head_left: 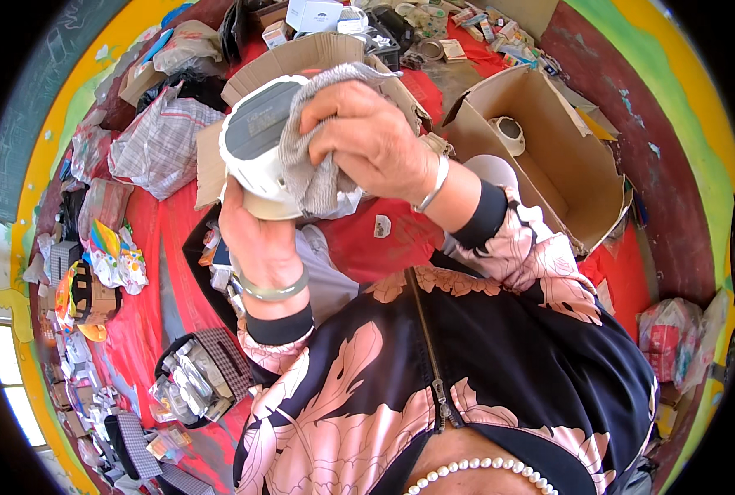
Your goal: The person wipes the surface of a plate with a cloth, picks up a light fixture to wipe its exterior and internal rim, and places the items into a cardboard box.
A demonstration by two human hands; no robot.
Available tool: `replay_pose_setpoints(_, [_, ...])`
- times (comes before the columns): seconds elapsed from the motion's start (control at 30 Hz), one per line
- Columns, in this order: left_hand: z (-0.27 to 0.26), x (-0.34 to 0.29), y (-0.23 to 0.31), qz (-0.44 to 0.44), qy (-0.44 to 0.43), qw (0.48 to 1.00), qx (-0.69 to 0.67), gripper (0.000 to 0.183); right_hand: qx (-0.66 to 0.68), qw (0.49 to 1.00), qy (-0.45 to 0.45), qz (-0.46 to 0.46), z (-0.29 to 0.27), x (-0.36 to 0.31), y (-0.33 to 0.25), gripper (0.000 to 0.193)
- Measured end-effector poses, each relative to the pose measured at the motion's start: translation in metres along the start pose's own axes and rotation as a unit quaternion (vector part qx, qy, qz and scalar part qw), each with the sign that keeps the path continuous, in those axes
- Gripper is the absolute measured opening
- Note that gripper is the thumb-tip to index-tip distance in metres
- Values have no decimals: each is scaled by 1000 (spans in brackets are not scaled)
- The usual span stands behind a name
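Note:
My left hand point(260, 239) is wrapped round the underside of a white, round, tub-like thing point(257, 132) with a ridged rim and a dark grey face. The tub is tilted and held up in front of me. A grey cloth point(311, 169) is bunched in my right hand point(375, 136), its fingers bent and closed. That hand presses the cloth against the tub's right side and covers part of it. A similar white thing with a dark face point(509, 134) lies inside an open cardboard box point(578, 177) to my right.
Another opened cardboard box point(301, 56) stands behind my hands. Plaid bags point(157, 144) and plastic bags sit at the left. A checked case of clear bottles point(219, 363) rests on the red floor covering point(148, 247). Small boxes point(499, 33) are heaped at the far side.

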State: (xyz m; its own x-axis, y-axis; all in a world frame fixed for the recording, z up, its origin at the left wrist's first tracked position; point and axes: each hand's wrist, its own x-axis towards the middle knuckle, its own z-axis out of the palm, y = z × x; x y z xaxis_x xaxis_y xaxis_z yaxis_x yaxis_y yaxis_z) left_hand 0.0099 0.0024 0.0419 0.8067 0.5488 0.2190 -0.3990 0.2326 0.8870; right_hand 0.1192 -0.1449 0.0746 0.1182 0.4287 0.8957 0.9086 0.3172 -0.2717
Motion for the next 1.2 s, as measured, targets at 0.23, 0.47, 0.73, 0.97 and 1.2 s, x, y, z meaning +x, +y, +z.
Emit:
replay_pose_setpoints(0.23, [-6, 3, -2, -67, 70, 963, -253, 39, -89, 971, -174, 135, -22, -11, -14, 16])
replay_pose_setpoints(0.47, [18, 5, 11, -40, 104, 960, -258, 38, -163, 983, 3, 83, 5, -22, -26, 22])
replay_pose_setpoints(0.73, [3, 3, 0, -48, 27, 954, -294, 38, -38, 988, -85, 123, 12, -31, -17, 9])
replay_pose_setpoints(0.97, [-4, -3, -9, -27, 14, 937, -348, 39, -96, 928, -88, 348, -45, -15, -13, 22])
replay_pose_setpoints(1.2, [24, -12, 0, 53, -2, 977, -207, 40, 45, 968, 50, 243, -4, -21, -19, 38])
